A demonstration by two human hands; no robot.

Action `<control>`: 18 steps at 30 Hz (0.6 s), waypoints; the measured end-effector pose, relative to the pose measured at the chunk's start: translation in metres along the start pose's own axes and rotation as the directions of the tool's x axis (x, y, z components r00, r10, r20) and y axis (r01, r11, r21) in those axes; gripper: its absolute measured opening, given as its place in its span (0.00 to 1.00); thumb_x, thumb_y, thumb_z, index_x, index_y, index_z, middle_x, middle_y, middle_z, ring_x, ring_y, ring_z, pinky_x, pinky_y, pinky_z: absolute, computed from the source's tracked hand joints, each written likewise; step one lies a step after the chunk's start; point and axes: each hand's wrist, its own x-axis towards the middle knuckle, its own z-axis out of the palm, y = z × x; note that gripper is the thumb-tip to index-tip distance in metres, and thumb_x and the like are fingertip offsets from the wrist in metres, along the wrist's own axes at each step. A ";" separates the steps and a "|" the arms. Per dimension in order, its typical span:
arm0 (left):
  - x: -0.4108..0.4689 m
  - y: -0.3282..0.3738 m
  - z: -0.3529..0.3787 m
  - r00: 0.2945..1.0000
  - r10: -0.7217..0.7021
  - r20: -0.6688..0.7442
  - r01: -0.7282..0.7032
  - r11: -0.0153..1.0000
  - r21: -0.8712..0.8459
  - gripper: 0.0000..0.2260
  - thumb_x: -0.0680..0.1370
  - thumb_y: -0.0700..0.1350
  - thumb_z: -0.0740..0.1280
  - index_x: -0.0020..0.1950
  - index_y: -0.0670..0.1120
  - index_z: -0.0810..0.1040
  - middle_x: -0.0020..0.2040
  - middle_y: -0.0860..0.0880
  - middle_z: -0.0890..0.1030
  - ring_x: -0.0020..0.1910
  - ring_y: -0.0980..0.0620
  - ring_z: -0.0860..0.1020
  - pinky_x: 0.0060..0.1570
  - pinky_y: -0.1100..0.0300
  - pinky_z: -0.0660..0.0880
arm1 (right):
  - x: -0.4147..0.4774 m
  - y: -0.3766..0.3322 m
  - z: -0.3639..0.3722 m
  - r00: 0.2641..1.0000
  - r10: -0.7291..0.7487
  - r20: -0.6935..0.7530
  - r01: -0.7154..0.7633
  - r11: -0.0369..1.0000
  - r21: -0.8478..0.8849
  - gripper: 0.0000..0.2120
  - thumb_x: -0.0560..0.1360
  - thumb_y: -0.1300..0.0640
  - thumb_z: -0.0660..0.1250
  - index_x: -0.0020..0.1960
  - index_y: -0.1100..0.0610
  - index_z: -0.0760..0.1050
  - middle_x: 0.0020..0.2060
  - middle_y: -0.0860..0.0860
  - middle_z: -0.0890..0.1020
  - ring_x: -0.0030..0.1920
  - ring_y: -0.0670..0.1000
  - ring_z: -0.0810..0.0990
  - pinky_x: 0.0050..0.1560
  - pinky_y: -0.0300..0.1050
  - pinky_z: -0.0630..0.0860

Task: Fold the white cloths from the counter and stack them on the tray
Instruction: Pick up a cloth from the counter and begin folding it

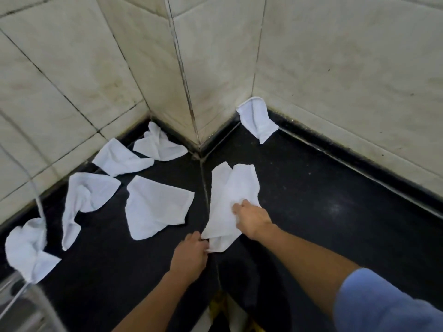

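A crumpled white cloth [231, 195] lies on the black counter [311, 188] just right of its seam. My left hand [190, 254] pinches its near corner. My right hand [251, 218] grips its right edge, fingers curled into the fabric. Several other white cloths lie loose: one [155, 207] left of the seam, a twisted one [84, 200] further left, two [119, 158] [158, 144] by the left wall, one [26, 248] at the far left edge and one [256, 118] propped against the right wall. No tray is in view.
Tiled walls [211, 68] form a jutting corner behind the counter. A thin white cord [36, 195] hangs at the left over a metal frame [14, 305]. A yellow and dark object [220, 305] sits below the counter's near edge.
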 end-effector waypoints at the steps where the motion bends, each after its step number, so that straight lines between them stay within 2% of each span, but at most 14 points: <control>1: 0.003 -0.001 -0.001 1.000 -0.002 0.009 0.002 1.000 -0.001 0.10 0.78 0.45 0.59 0.53 0.47 0.78 0.54 0.48 0.72 0.55 0.48 0.72 0.47 0.56 0.70 | 0.005 0.002 0.003 0.999 0.043 0.021 -0.045 0.997 0.061 0.14 0.77 0.57 0.61 0.62 0.54 0.71 0.57 0.54 0.75 0.52 0.56 0.77 0.44 0.46 0.71; 3: 0.010 0.000 -0.005 0.999 0.002 0.047 -0.004 0.999 0.035 0.10 0.78 0.47 0.60 0.53 0.46 0.78 0.54 0.48 0.72 0.56 0.48 0.71 0.49 0.56 0.70 | 0.013 0.012 0.001 0.991 0.129 0.033 -0.133 0.966 0.220 0.07 0.76 0.56 0.64 0.52 0.54 0.76 0.53 0.53 0.80 0.51 0.55 0.78 0.46 0.45 0.73; 5: 0.016 0.001 -0.009 0.995 0.005 0.096 -0.011 0.998 0.061 0.09 0.78 0.48 0.60 0.52 0.46 0.77 0.55 0.48 0.72 0.56 0.48 0.71 0.50 0.56 0.69 | 0.023 0.026 -0.017 0.973 0.232 -0.019 -0.211 0.915 0.344 0.04 0.74 0.56 0.66 0.47 0.54 0.78 0.49 0.53 0.82 0.50 0.54 0.80 0.49 0.46 0.77; 8: 0.025 0.001 -0.015 0.989 0.011 0.150 -0.020 0.998 0.062 0.10 0.77 0.48 0.61 0.53 0.45 0.76 0.56 0.47 0.73 0.57 0.47 0.72 0.52 0.55 0.70 | 0.051 0.047 -0.068 0.886 0.443 -0.138 -0.281 0.749 0.600 0.03 0.73 0.59 0.66 0.44 0.53 0.78 0.44 0.55 0.83 0.47 0.57 0.82 0.50 0.50 0.80; 11: 0.034 0.000 -0.022 0.986 0.004 0.167 -0.003 1.000 -0.005 0.09 0.77 0.49 0.61 0.51 0.46 0.76 0.55 0.48 0.74 0.55 0.48 0.74 0.50 0.55 0.71 | 0.089 0.065 -0.130 0.775 0.603 -0.189 -0.216 0.533 0.818 0.02 0.75 0.60 0.64 0.45 0.56 0.75 0.46 0.58 0.82 0.42 0.59 0.83 0.48 0.56 0.81; 14: 0.043 -0.002 -0.029 0.987 0.022 0.162 -0.011 0.998 -0.069 0.07 0.75 0.52 0.62 0.47 0.49 0.72 0.50 0.50 0.73 0.53 0.49 0.74 0.48 0.55 0.73 | 0.114 0.076 -0.182 0.706 0.684 -0.186 -0.108 0.363 0.926 0.03 0.76 0.62 0.62 0.49 0.58 0.74 0.49 0.59 0.79 0.38 0.57 0.81 0.42 0.54 0.83; 18: 0.053 0.001 -0.032 0.993 0.033 0.117 -0.016 0.989 -0.147 0.14 0.75 0.57 0.62 0.53 0.50 0.73 0.50 0.52 0.73 0.51 0.52 0.74 0.47 0.57 0.73 | 0.132 0.086 -0.217 0.643 0.710 -0.288 0.072 0.319 0.945 0.02 0.76 0.63 0.61 0.47 0.58 0.71 0.49 0.58 0.78 0.45 0.56 0.78 0.32 0.43 0.80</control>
